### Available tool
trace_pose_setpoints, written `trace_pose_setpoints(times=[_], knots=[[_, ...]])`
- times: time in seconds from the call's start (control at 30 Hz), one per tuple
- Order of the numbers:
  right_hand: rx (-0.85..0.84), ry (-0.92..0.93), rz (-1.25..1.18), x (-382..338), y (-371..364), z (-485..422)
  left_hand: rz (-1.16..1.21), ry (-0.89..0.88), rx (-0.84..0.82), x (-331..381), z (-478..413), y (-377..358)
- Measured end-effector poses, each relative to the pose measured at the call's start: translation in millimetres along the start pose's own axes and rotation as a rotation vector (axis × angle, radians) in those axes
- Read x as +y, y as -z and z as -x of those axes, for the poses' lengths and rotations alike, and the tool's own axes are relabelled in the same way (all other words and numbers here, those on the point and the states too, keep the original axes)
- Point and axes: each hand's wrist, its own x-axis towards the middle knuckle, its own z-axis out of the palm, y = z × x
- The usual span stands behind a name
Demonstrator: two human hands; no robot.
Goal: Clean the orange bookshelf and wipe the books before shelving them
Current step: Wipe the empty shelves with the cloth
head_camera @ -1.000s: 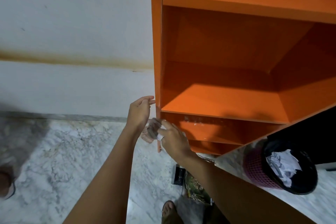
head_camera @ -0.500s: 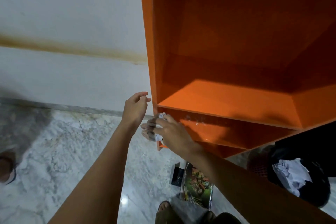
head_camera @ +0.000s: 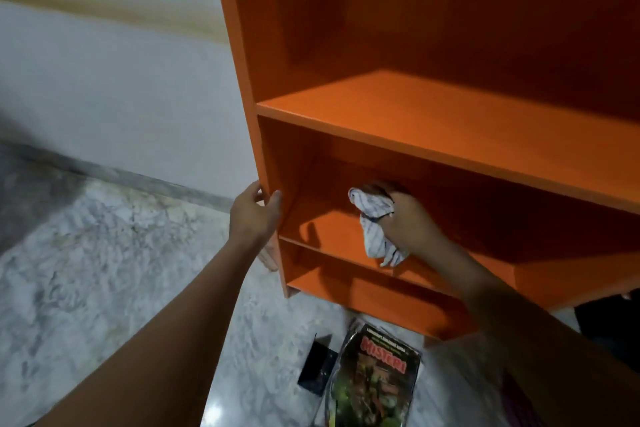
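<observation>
The orange wooden bookshelf (head_camera: 450, 121): your left hand (head_camera: 254, 215) is gripping its side panel; your right hand (head_camera: 410, 218) is clutching a white striped cloth (head_camera: 375, 229) inside.

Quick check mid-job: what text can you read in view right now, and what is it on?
"MISTERI": large red title on the cover of the book lying on the floor.
Small line above that title: too blurred to read.
Bookshelf, cloth, black object beside the book: no text visible.
</observation>
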Motion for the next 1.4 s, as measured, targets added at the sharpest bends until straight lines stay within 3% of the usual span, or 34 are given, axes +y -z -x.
trace_pose_setpoints(times=[0.13,0.23,0.3,0.37,0.47,0.6,0.77,0.87,1.0,1.1,1.2,1.3,1.4], knots=[[-0.061,0.069,0.407,21,-10,-57,0.003,-0.236,0.082,-43,-10,-20],[-0.032,0.389,0.662,29,-24,-104,-0.037,-0.417,0.129,-69,-20,-26],[-0.017,0.504,0.72,35,-36,-130,-0.026,-0.489,0.173,-79,-27,-32],[0.055,0.535,0.676,37,-51,-153,-0.01,-0.541,0.224,-83,-30,-36],[0.142,0.416,0.434,45,-76,-180,0.063,-0.561,0.226,-88,-33,-39],[-0.071,0.285,0.307,72,-104,-206,0.097,-0.584,0.17,-99,-35,-36],[-0.118,0.271,-0.021,55,-122,-162,0.118,-0.568,0.166,-102,-39,-37],[-0.189,0.279,0.042,37,-132,-126,0.107,-0.576,0.134,-101,-38,-33],[-0.145,0.553,0.246,31,-150,-71,0.097,-0.585,0.114,-100,-34,-30],[-0.283,0.782,0.225,23,-164,-24,0.141,-0.521,0.098,-101,-30,-29],[-0.379,0.836,0.237,22,-170,14,0.156,-0.432,0.107,-105,-25,-36],[-0.315,0.804,0.184,31,-145,31,0.087,-0.279,0.186,-122,-17,-56],[-0.127,0.712,0.154,43,-94,19,0.082,-0.064,0.199,-143,-6,-79]])
